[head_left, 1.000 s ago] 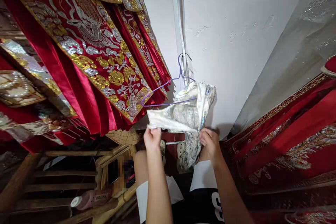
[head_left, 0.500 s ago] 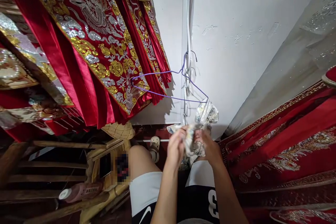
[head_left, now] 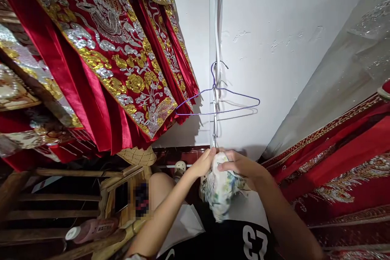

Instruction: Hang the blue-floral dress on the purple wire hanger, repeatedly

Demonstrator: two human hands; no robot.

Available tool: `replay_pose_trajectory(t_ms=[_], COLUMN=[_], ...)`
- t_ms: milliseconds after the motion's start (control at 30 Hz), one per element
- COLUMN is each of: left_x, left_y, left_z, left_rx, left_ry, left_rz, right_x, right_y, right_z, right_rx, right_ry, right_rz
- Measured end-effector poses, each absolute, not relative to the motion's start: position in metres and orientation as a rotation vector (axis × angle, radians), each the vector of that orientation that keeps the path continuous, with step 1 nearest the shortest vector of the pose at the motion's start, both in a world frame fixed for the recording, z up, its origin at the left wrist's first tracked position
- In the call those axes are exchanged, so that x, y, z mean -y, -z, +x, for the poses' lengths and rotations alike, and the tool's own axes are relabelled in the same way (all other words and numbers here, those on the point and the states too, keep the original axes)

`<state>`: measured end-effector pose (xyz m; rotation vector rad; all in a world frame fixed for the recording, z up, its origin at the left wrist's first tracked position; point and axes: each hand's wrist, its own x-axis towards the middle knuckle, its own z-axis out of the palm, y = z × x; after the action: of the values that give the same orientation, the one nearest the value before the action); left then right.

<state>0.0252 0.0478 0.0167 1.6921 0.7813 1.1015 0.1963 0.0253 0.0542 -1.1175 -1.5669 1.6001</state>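
Note:
A bunched white patterned cloth (head_left: 224, 189) with a fringe along its edges hangs over my lap. My left hand (head_left: 205, 163) is closed on its upper left side, fingertips partly hidden behind the fabric. From the right, my right hand (head_left: 240, 163) pinches the top of the cloth with the thumb across its front. Beyond both hands, a purple wire hanger (head_left: 217, 112) dangles bare from a hook on the white strap (head_left: 217, 20) against the wall.
Red embroidered garments (head_left: 134, 81) hang at the left, and more red beaded fabric (head_left: 344, 162) lies at the right. At lower left stand a wooden chair (head_left: 61, 197), a pink bottle (head_left: 94, 229) and a woven straw item (head_left: 138, 155). A clog (head_left: 180, 166) shows on the floor.
The cloth has come off the hanger's right end and been drawn down toward my lap in both hands. The hanger has swung level and now hangs free.

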Motion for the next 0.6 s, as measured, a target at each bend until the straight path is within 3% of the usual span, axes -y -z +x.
replay_pose_trajectory(t_ms=[100,400,600], left_x=[-0.057,-0.079,-0.095], left_y=[-0.005,-0.070,-0.061], left_z=[0.004,-0.069,-0.098], left_rx=[-0.906,-1.413,-1.537], left_ry=[-1.007,-0.588,-0.483], left_rz=[1.771,2.573,2.611], right_x=[-0.045,-0.125,-0.157], right_y=[-0.079,-0.080,-0.064], right_z=[0.212,0.252,0.269], right_rx=[1.658,1.643,1.720], right_ry=[-1.742,-0.511,-0.479], right_rz=[-1.084,-1.243,-1.336])
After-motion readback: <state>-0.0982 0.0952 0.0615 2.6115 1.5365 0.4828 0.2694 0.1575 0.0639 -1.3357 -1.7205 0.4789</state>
